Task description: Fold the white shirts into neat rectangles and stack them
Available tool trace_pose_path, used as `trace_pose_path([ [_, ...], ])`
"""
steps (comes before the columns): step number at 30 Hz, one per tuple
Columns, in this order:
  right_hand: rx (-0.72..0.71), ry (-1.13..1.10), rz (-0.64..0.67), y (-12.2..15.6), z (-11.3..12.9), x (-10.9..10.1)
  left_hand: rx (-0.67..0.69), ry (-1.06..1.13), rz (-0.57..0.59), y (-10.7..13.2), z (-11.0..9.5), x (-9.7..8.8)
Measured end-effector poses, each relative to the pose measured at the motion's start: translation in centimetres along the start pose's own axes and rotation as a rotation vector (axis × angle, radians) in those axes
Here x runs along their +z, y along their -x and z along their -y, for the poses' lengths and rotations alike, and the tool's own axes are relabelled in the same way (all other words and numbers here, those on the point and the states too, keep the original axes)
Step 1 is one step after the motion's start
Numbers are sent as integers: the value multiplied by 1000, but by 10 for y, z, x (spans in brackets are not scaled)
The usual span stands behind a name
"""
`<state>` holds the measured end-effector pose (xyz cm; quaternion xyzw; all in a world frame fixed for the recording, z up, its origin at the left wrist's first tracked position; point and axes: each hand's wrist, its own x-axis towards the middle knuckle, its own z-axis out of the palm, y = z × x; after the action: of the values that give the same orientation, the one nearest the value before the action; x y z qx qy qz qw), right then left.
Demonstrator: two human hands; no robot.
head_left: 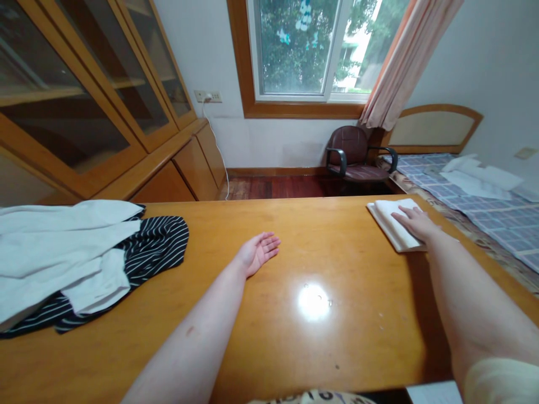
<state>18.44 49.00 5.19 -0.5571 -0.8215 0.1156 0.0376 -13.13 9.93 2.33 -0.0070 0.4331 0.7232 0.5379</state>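
Note:
My left hand (259, 252) rests over the middle of the wooden table (295, 348), palm turned up and inward, fingers stretched out with nothing in them. At the table's far right, my right hand (415, 220) lies with spread fingers on top of a folded white cloth (389, 216). The cloth is stacked in flat layers; its exact kind I cannot tell. To the left of my left hand lie white garments (63, 235) spread over a black garment with white stripes (166, 238).
A glass-doored cabinet (105, 84) stands along the left. Beyond the table are a dark red armchair (356, 151), a window (295, 50) and a pink curtain (412, 62). On the right is a bed (484, 207) with a checked cover and white items (484, 174).

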Motion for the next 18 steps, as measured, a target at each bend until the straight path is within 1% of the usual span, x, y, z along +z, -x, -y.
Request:
trace_pose_path([
  [4,3,1,-65,1,3,3,2,1,3,0,0,0],
  [10,0,-17,-140,9,11,7,4,1,-11,3,-1,3],
  [16,31,54,-148,8,14,0,7,0,-5,2,-1,0],
  [18,33,102,-218,10,23,-1,8,2,-10,2,-1,0],
])
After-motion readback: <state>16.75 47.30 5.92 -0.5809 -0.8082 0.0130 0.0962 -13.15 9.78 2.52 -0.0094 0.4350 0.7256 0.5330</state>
